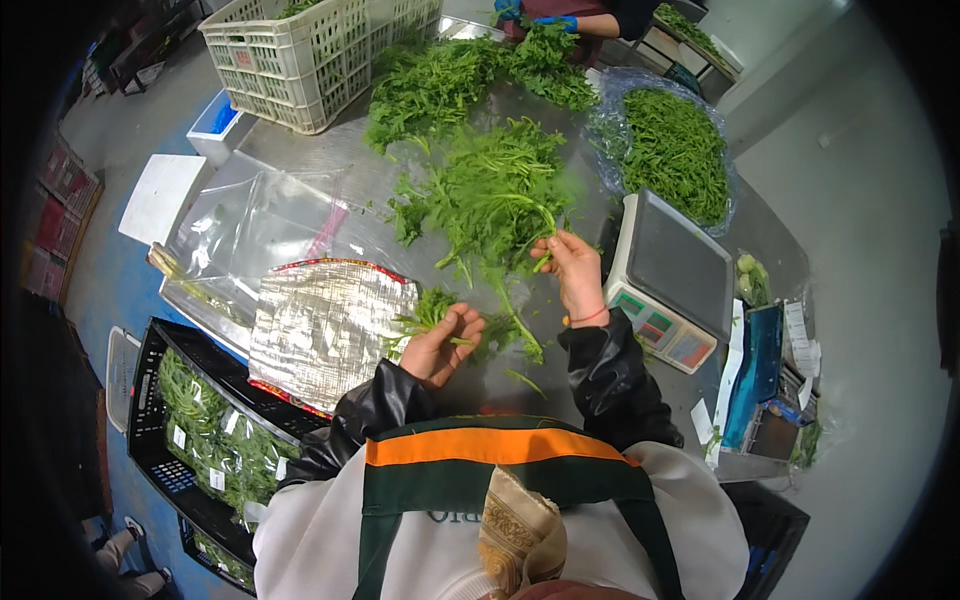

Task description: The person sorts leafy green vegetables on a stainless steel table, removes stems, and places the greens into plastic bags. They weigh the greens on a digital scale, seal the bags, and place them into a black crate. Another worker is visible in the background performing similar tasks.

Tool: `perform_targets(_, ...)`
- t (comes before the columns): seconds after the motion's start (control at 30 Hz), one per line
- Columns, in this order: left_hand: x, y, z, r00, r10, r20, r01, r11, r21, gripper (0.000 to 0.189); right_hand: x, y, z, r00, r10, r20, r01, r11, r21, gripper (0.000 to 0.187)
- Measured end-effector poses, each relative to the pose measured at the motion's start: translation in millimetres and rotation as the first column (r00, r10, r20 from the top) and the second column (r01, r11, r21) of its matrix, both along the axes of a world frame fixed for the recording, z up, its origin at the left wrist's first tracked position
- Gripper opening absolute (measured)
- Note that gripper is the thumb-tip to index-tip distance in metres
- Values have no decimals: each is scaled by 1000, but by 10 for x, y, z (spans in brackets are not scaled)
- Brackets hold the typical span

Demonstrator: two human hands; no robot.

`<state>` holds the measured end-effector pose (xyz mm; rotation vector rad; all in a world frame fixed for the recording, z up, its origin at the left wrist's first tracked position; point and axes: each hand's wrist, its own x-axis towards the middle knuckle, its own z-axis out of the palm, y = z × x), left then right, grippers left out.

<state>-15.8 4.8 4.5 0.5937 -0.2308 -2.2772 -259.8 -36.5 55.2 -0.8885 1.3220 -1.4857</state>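
A small bunch of leafy greens (433,307) is in my left hand (444,343), its cut stems pointing toward my right side. Between thumb and fingers, my right hand (574,271) grips a green stem (546,221) at the near edge of a loose pile of leafy greens (495,176). The pile lies on the metal table, beyond both hands. A loose stalk (519,322) rests between my hands, with scraps of leaf around it. Just left of my left hand lies a silvery foil-faced pad (330,330) with a red patterned edge.
A digital scale (675,277) stands right of my hand. Behind it is a plastic-lined heap of greens (675,150). A white crate (292,67) stands at back left, clear plastic bags (255,217) nearer. A black crate (217,427) holds bagged greens. A gloved person (559,24) works opposite.
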Motion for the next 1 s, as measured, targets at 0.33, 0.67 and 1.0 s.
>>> perform_targets(0.33, 32, 5, 38, 992, 79, 96, -79, 997, -9, 36, 99, 337, -288, 772, 100, 628, -162, 986, 43, 19)
perform_targets(0.67, -6, -26, 95, 991, 53, 125, -48, 998, -48, 43, 512, 612, -168, 694, 40, 718, -254, 948, 193, 24)
perform_targets(1.0, -46, -122, -101, 971, 142, 190, -108, 978, -177, 39, 875, 778, -37, 858, 416, 301, -506, 781, 366, 36)
